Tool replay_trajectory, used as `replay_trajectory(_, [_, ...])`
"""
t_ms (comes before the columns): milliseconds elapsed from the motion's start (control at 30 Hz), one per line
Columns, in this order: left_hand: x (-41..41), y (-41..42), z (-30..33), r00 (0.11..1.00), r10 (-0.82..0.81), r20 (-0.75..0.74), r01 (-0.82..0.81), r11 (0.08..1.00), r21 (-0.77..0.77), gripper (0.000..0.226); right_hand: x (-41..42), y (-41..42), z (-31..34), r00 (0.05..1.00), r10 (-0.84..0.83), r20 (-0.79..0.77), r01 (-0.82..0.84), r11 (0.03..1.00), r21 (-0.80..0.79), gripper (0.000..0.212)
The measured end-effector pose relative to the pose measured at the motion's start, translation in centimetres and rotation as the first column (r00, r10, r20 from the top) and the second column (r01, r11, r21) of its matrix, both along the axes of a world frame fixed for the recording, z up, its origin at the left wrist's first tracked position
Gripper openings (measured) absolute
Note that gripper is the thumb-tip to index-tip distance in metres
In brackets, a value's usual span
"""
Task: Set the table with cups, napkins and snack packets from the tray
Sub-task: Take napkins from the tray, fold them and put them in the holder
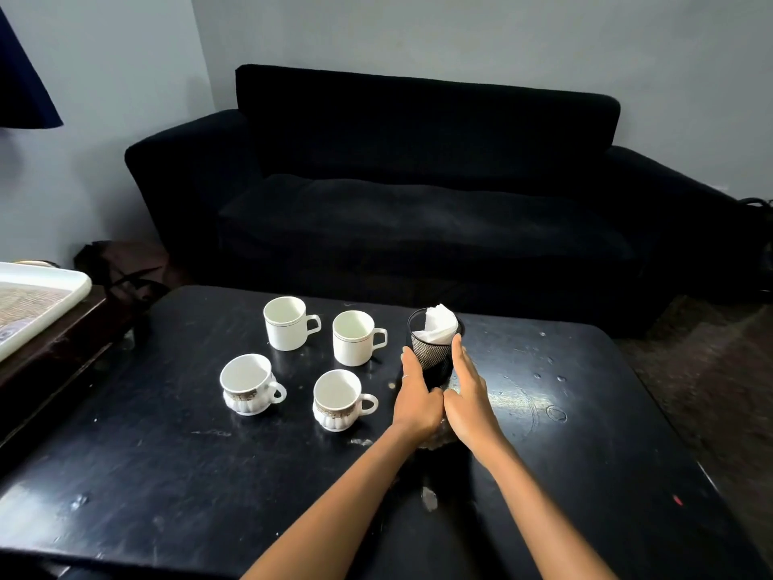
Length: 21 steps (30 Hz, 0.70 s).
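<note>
— Hands? Left hand (416, 395) and right hand (468, 395) pressed flat against either side of black mesh holder (433, 357), thumbs touching below it.
— Napkins (439, 324)?
— Inside that holder, upright on tabletop (167, 475).
— Cups?
— Four, left of hands: two plain (288, 324) (355, 339), two patterned (249, 385) (339, 401). Tray (79, 284) far left.

Single head view, looking forward and down, near black table (175, 475), sofa (418, 194) beyond
</note>
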<state>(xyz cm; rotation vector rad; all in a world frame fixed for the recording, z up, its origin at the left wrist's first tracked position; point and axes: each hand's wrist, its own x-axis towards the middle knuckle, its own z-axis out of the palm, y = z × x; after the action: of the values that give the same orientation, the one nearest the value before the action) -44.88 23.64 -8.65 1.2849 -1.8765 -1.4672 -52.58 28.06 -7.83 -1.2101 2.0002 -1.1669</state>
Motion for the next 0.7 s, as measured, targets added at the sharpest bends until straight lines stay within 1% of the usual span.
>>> replay_trajectory(267, [0.1, -1.0, -0.7, 0.999, 0.003, 0.044, -0.004, 1.000, 0.014, 0.084, 0.4, -0.5, -0.5, 0.999, -0.005, -0.046, 0.006, 1.000, 0.023, 0.084])
replay_trajectory(500, [0.1, -1.6, -0.9, 0.998, 0.001, 0.058, -0.004, 0.998, 0.056, 0.087, 0.7, -0.7, -0.4, 0.995, -0.006, -0.098, 0.010, 0.999, 0.041, 0.085])
replay_trajectory(700, [0.3, -1.5, -0.8, 0.997, -0.017, 0.074, 0.015, 0.999, 0.037, 0.084, 0.8, -0.6, -0.1, 0.994, -0.003, -0.108, 0.013, 0.996, 0.086, 0.086])
